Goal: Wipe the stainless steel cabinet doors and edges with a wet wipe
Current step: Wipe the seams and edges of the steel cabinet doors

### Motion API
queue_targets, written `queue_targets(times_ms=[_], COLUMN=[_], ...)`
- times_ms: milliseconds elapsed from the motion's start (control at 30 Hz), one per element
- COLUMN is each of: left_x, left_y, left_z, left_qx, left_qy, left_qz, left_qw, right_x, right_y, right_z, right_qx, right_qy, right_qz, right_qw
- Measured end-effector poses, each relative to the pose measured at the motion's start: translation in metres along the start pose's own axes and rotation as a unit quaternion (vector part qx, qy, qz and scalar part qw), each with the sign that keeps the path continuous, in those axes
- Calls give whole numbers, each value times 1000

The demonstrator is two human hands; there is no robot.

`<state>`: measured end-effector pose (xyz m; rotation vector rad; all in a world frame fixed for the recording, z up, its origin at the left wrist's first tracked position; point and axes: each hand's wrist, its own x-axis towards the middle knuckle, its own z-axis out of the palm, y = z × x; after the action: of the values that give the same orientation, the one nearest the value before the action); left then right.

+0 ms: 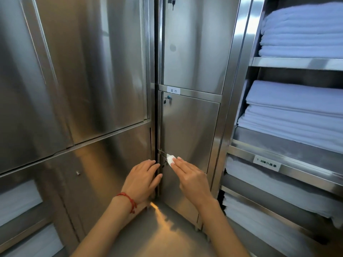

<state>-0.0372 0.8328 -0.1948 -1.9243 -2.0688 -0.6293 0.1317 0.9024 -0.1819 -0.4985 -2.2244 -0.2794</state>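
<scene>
Steel cabinet doors [187, 127], right hand [191, 179] flat pressing wet wipe [170, 159], left hand [143, 180] open, towel shelves [297, 63]

Brushed glossy steel doors [187, 127]; cloth towels [297, 112]

Both forearms reached forward. The left hand [143, 179] lay flat with fingers straight and spread. The right hand [191, 177] pressed down through straight, extended fingers [179, 164].

Steel shelves [297, 63] on the right carry stacks of folded white linen [304, 30], one stack on each shelf.
</scene>
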Motion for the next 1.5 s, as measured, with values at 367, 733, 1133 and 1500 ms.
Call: queue_targets(times_ms=[367, 733, 1133, 1500], left_x=[113, 221, 340, 394], left_y=[-40, -121, -202, -212], left_z=[36, 72, 94, 131], left_qx=[17, -10, -24, -63], left_qy=[18, 39, 156, 178], left_qz=[-27, 11, 141, 178], left_qw=[999, 999, 977, 966], right_x=[65, 143, 229, 251], right_y=[91, 138, 181, 221], right_z=[62, 153, 241, 282], right_qx=[3, -27, -80, -64], right_qy=[-8, 5, 2, -3], right_qz=[-13, -15, 3, -40], right_qw=[1000, 1000, 997, 997])
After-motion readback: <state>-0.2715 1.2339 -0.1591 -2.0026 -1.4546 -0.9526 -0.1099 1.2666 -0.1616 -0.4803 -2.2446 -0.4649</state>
